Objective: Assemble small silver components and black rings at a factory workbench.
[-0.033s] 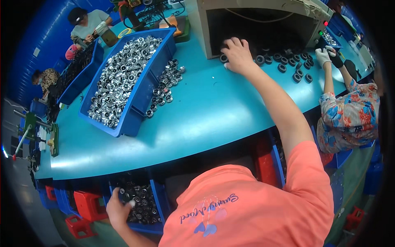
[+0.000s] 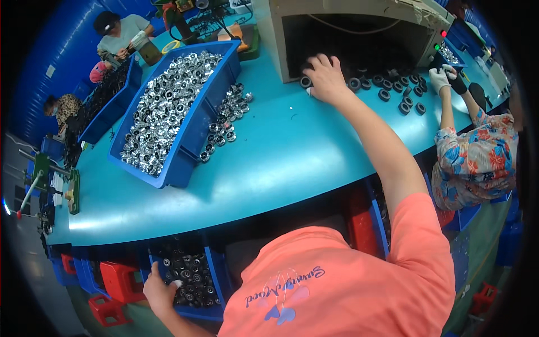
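Observation:
My right hand (image 2: pixel 327 78) reaches to the front opening of a beige box-shaped machine (image 2: pixel 276 39), palm down, its fingers spread and slightly bent. A small black rubber ring (image 2: pixel 305 82) lies by its thumb, and another black ring (image 2: pixel 353 85) is close on the other side. Whether anything sits under the palm is hidden. Low on the left, my left hand (image 2: pixel 161 288) is open, thumb and fingers apart, at the side of a blue bin (image 2: pixel 215 275) full of black wheel-like parts (image 2: pixel 193 272). A white cover is on the thumb tip.
A large blue tray (image 2: pixel 178 163) of shiny metallic parts stands on the teal table (image 2: pixel 264 163), with loose ones (image 2: pixel 224 121) beside it. Several black rings (image 2: pixel 404 106) lie before the machine. A co-worker's gloved hands (image 2: pixel 441 78) are at the right. Red stools (image 2: pixel 120 281) stand below.
My left hand has drawn slightly down and left, and its fingers have opened wider at the bin. My right hand stays nearly in place at the machine's opening.

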`<state>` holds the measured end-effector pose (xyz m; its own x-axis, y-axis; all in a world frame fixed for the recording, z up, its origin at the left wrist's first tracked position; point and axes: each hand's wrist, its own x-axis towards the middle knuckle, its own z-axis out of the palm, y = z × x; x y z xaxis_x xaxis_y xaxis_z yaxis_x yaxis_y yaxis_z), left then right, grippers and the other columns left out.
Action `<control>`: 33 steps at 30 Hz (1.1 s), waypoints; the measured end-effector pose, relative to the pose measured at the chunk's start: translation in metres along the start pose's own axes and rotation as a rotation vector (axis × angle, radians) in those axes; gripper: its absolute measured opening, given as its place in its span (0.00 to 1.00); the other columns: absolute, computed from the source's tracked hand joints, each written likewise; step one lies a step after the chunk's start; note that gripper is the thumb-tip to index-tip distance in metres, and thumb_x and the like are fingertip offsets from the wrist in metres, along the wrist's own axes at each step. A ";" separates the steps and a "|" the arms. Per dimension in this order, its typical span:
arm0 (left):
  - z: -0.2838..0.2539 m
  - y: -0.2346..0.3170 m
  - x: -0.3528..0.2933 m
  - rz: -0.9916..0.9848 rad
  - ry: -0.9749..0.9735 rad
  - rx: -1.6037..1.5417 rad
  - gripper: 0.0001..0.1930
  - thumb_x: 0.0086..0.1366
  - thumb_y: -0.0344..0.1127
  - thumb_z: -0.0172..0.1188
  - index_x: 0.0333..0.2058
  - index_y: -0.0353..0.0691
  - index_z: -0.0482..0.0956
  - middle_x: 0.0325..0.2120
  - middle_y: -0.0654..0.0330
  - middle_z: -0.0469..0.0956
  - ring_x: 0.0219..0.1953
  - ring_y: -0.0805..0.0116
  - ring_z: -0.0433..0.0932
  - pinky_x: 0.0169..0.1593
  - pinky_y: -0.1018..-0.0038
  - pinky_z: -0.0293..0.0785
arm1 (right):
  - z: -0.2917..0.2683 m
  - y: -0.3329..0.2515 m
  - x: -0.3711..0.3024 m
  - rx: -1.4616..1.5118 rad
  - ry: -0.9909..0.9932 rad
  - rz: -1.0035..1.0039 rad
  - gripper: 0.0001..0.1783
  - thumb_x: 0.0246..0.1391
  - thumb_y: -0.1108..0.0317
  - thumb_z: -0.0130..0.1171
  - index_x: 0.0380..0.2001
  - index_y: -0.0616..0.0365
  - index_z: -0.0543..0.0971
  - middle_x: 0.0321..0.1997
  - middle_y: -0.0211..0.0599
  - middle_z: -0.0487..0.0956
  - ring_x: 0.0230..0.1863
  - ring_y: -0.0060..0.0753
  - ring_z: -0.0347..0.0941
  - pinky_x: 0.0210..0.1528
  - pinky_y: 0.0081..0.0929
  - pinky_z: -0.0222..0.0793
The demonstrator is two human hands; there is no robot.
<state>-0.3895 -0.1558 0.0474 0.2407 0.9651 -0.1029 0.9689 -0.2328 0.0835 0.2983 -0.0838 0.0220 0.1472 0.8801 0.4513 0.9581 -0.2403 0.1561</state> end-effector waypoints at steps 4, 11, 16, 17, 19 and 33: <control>-0.023 0.059 0.009 0.029 0.001 -0.378 0.30 0.52 0.32 0.72 0.56 0.36 0.75 0.27 0.58 0.75 0.29 0.68 0.73 0.36 0.70 0.73 | 0.013 -0.001 0.000 0.070 0.022 -0.002 0.24 0.40 0.59 0.73 0.45 0.42 0.85 0.59 0.30 0.73 0.66 0.41 0.60 0.67 0.50 0.52; -0.003 0.258 0.141 0.540 -0.046 -1.086 0.24 0.65 0.33 0.62 0.59 0.39 0.72 0.36 0.59 0.77 0.37 0.72 0.76 0.41 0.74 0.75 | -0.047 -0.081 -0.015 0.629 0.240 -0.118 0.26 0.37 0.58 0.75 0.45 0.40 0.84 0.51 0.27 0.77 0.59 0.41 0.66 0.60 0.42 0.59; 0.013 0.317 0.212 0.530 -0.144 -1.451 0.27 0.68 0.29 0.59 0.65 0.36 0.66 0.42 0.57 0.79 0.40 0.72 0.79 0.42 0.74 0.77 | -0.067 -0.130 -0.016 0.971 -0.024 -0.101 0.29 0.40 0.61 0.73 0.52 0.44 0.82 0.49 0.30 0.78 0.59 0.39 0.68 0.60 0.41 0.63; 0.015 0.325 0.219 0.550 -0.171 -1.538 0.27 0.68 0.28 0.59 0.65 0.35 0.66 0.43 0.57 0.79 0.40 0.72 0.79 0.42 0.74 0.78 | -0.060 -0.130 -0.013 1.086 -0.088 -0.079 0.31 0.41 0.62 0.73 0.53 0.45 0.82 0.50 0.30 0.78 0.59 0.38 0.68 0.61 0.40 0.64; 0.021 0.328 0.228 0.561 -0.196 -1.693 0.28 0.66 0.25 0.60 0.64 0.34 0.67 0.44 0.58 0.79 0.40 0.73 0.79 0.42 0.74 0.78 | -0.057 -0.122 -0.006 1.354 -0.267 -0.065 0.35 0.43 0.65 0.69 0.60 0.45 0.77 0.54 0.32 0.77 0.61 0.34 0.68 0.61 0.37 0.68; 0.044 0.312 0.258 0.383 -0.144 -1.689 0.31 0.55 0.18 0.67 0.59 0.34 0.71 0.45 0.61 0.78 0.47 0.74 0.78 0.47 0.78 0.79 | 0.049 -0.144 0.029 0.730 -0.075 -0.009 0.31 0.49 0.68 0.65 0.60 0.45 0.77 0.60 0.42 0.75 0.59 0.47 0.69 0.66 0.42 0.62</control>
<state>-0.0228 0.0157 0.0035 0.5173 0.8504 0.0963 -0.2386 0.0352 0.9705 0.1767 -0.0034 -0.0302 0.1296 0.9126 0.3878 0.8752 0.0786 -0.4773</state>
